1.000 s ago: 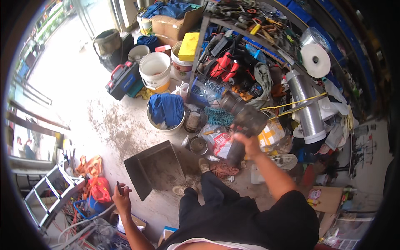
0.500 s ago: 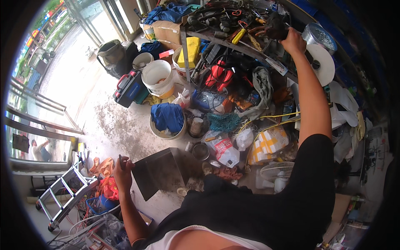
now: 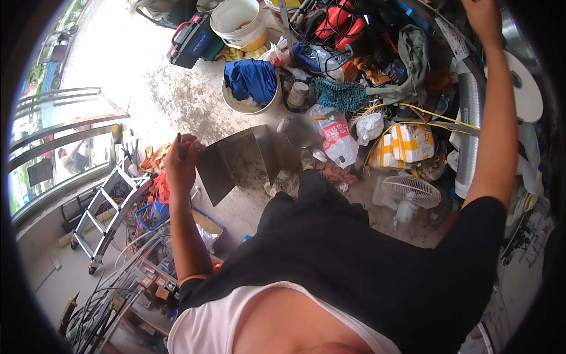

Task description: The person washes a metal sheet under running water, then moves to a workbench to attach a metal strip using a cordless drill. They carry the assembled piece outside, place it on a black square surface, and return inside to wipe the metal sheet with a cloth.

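Observation:
My left hand [image 3: 181, 159] is raised above the floor at centre left, its fingers closed on a small dark rod [image 3: 179, 138]. Only the rod's tip shows, so its kind is unclear. Just right of this hand, a dark grey bent sheet-metal piece [image 3: 218, 177] stands on the dusty floor. My right hand [image 3: 482, 20] reaches to the upper right by the shelf, and the top edge of the picture cuts off its fingers. Whether it holds anything is hidden. Near that arm are a silver flexible duct [image 3: 469, 138] and a white round reel [image 3: 523, 88].
A small ladder [image 3: 109, 212] and tangled cables lie at left. Ahead are a bucket with blue cloth [image 3: 250, 81], a white bucket [image 3: 237, 23] and a toolbox [image 3: 193, 42]. Plastic bags [image 3: 341, 144], a taped parcel [image 3: 407, 144] and a white fan [image 3: 410, 194] crowd the right.
The view has tilted down toward my body, so the shelf of tools has mostly left the top. My right hand has moved to the top edge. The left hand still grips the small rod.

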Tool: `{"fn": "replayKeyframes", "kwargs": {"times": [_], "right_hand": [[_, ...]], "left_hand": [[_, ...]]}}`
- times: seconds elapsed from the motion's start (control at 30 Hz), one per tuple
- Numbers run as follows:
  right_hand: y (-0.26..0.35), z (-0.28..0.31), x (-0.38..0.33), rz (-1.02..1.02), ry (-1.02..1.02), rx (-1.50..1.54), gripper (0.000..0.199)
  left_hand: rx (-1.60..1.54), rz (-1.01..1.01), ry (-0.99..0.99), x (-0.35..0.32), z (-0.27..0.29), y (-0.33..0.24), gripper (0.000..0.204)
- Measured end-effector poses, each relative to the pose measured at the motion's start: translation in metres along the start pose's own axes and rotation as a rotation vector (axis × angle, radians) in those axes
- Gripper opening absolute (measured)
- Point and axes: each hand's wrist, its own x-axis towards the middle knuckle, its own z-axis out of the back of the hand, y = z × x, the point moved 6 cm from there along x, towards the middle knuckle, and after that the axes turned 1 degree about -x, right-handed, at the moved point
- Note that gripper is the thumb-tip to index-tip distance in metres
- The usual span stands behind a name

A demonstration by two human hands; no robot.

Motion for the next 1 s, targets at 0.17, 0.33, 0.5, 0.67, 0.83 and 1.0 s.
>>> {"fn": "replayKeyframes", "kwargs": {"times": [0.17,0.33,0.5,0.67,0.83,1.0], "right_hand": [[0.086,-0.091,-0.170,-0.349,0.534,1.007,0.015],[0.107,-0.158,-0.353,-0.922,0.857,1.101,0.021],[0.090,-0.145,-0.450,-1.105,0.930,0.987,0.021],[0.047,-0.127,-0.455,-1.127,0.832,0.877,0.020],[0.034,-0.101,-0.457,-1.203,0.672,0.805,0.020],[0.063,-0.089,-0.506,-1.250,0.681,0.849,0.022]], "left_hand": [[-0.021,-0.025,0.105,0.013,-0.048,-0.032,0.006],[0.028,-0.300,0.211,0.019,-0.103,-0.051,0.022],[0.141,-0.192,0.330,0.023,-0.158,-0.025,0.023],[0.165,-0.252,0.312,0.046,-0.209,-0.013,0.031],[0.152,-0.297,0.268,0.055,-0.213,-0.022,0.037],[0.013,-0.395,0.347,0.006,-0.188,-0.031,0.031]]}}
